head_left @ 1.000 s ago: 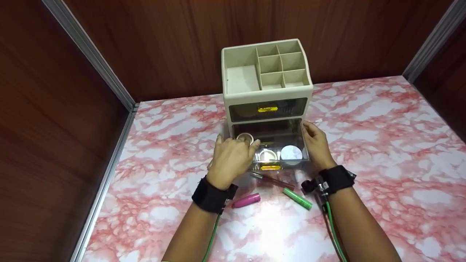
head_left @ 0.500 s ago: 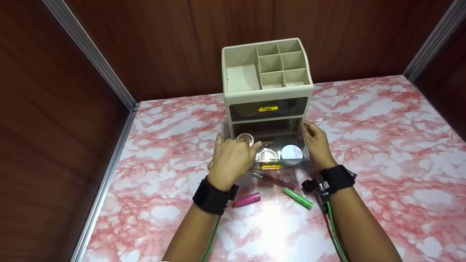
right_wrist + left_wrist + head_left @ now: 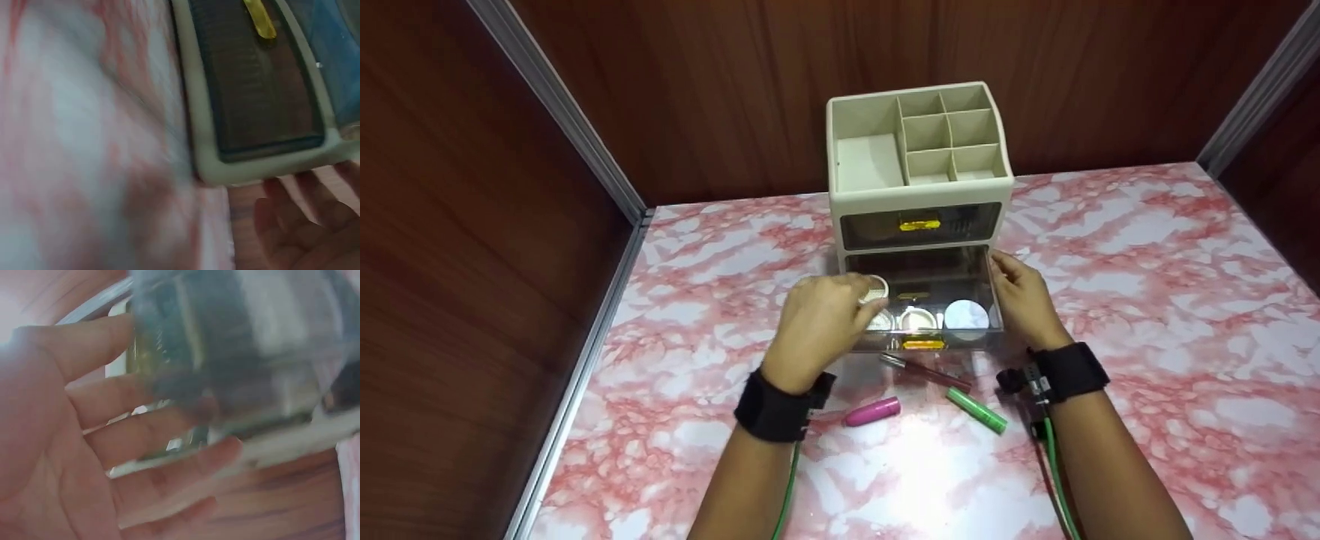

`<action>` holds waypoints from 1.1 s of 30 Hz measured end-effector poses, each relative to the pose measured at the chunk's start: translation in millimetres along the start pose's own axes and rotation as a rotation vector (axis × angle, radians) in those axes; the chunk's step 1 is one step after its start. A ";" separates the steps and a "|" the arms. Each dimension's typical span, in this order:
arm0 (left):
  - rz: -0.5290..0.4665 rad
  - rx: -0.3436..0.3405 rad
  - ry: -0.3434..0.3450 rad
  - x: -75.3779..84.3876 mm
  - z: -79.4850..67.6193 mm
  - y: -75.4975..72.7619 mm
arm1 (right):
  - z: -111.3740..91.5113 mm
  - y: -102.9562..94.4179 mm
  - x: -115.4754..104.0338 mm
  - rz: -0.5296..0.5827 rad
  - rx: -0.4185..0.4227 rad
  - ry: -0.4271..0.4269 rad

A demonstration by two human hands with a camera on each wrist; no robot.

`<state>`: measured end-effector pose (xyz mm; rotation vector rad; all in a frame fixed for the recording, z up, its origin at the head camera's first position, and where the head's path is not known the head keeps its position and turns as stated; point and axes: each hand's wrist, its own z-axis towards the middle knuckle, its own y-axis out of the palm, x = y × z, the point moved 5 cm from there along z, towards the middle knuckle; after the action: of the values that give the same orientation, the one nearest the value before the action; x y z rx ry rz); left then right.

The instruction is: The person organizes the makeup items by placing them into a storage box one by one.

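Note:
A cream organizer (image 3: 921, 193) with its transparent drawer (image 3: 994, 292) pulled out stands at the back of the table. Several round compacts lie in the drawer, among them a white-lidded one (image 3: 966, 319), a pale one (image 3: 917, 321) and another (image 3: 876, 291) at the left. My left hand (image 3: 821, 322) is at the drawer's left side, its thumb over the compacts; in the left wrist view its fingers spread, gripping nothing visible. Beside the organizer's right side is my right hand (image 3: 1026, 300), fingers against or close to the cream frame (image 3: 205, 163) in the right wrist view.
In front of the drawer lie a dark red lip gloss tube (image 3: 926, 371), a green tube (image 3: 976, 410) and a pink tube (image 3: 873, 412). An upper drawer (image 3: 921, 226) is pushed in. Brown panels (image 3: 720, 97) surround the marbled tabletop (image 3: 675, 375).
My left hand has drawn back to the left, off the compacts, so another round one at the drawer's front left shows. My right hand stays beside the organizer. The view has shifted slightly.

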<state>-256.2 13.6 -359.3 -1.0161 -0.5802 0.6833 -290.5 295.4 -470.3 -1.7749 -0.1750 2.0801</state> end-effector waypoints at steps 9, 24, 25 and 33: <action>-0.138 -0.184 -0.101 -25.3 -12.9 -8.2 | -14.3 -33.7 -42.7 -0.381 -0.210 -0.003; -0.194 -0.514 -0.167 -30.6 -20.6 20.0 | -56.5 -30.9 -82.8 -0.537 -0.607 -0.114; -0.181 -0.506 -0.160 -30.7 -20.0 20.9 | -56.3 -29.1 -82.7 -0.549 -0.617 -0.110; -0.152 -0.464 -0.123 -29.5 -17.7 20.2 | -55.4 -25.7 -84.3 -0.573 -0.626 -0.128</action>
<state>-267.8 -11.2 -388.4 -1.3489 -0.9421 0.4871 -221.5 278.3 -394.1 -1.6124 -1.3235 1.8013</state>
